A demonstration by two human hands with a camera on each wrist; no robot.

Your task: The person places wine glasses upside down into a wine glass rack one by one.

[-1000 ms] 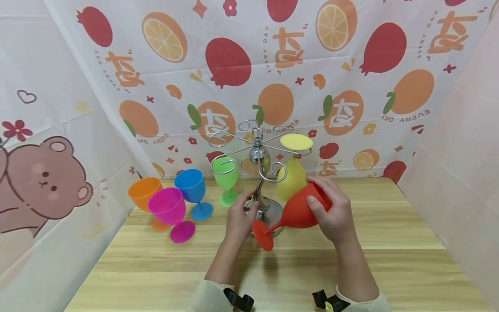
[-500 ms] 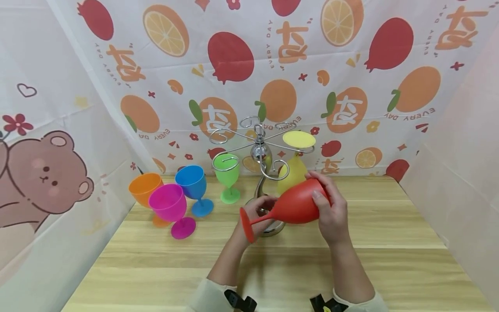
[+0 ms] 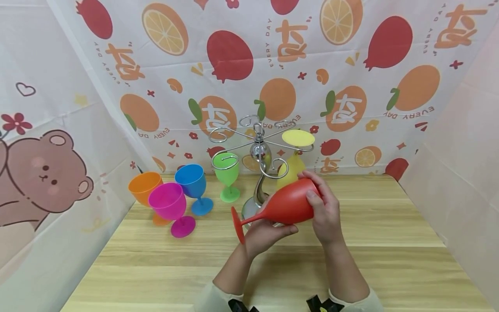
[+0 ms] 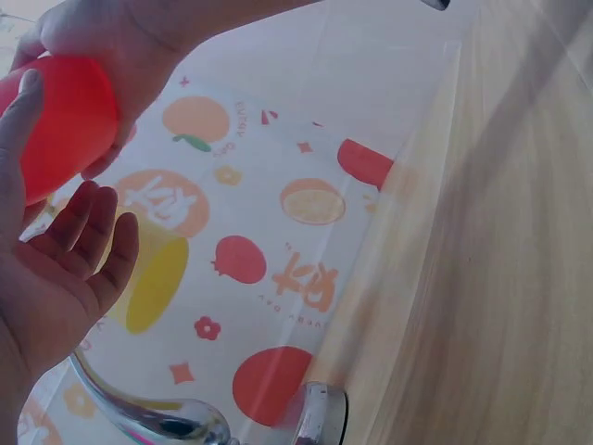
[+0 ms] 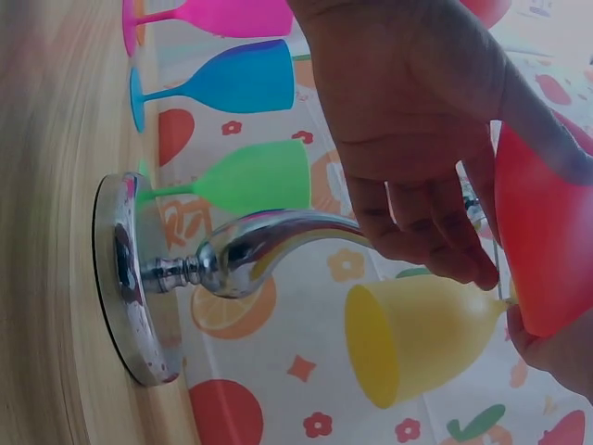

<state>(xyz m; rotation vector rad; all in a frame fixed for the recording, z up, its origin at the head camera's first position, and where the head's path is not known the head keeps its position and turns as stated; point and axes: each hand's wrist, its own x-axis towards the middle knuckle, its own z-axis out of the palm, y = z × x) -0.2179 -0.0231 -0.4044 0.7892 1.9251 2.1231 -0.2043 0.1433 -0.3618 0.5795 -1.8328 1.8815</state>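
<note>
From the head view, my right hand (image 3: 326,210) grips the red cup (image 3: 290,202) round its bowl near the rim, thumb on the near side. The cup is tipped almost onto its side in the air above the surface (image 3: 370,264), its foot to my left and a little lower than its bowl. My left hand (image 3: 265,237) lies under the bowl and stem, thumb stretched out, most of its fingers hidden there. Just behind is the chrome stand (image 3: 260,151), with curled arms round its top; the yellow cup (image 3: 298,138) hangs upside down from one of them, its foot resting on the curl. To my left the green cup (image 3: 227,173), blue cup (image 3: 191,182), pink cup (image 3: 168,203) and orange cup (image 3: 142,187) stand upright, behind them a fruit-printed cloth (image 3: 175,78). From the left wrist, my left hand is loosely spread, its fingers bent a little round nothing, its thumb against the red bowl; my right hand holds that bowl from the far side. From the right wrist, the left fingers hang relaxed beside the red bowl, near the yellow cup, whose mouth faces the surface; only part of my right hand shows, touching the red cup.
</note>
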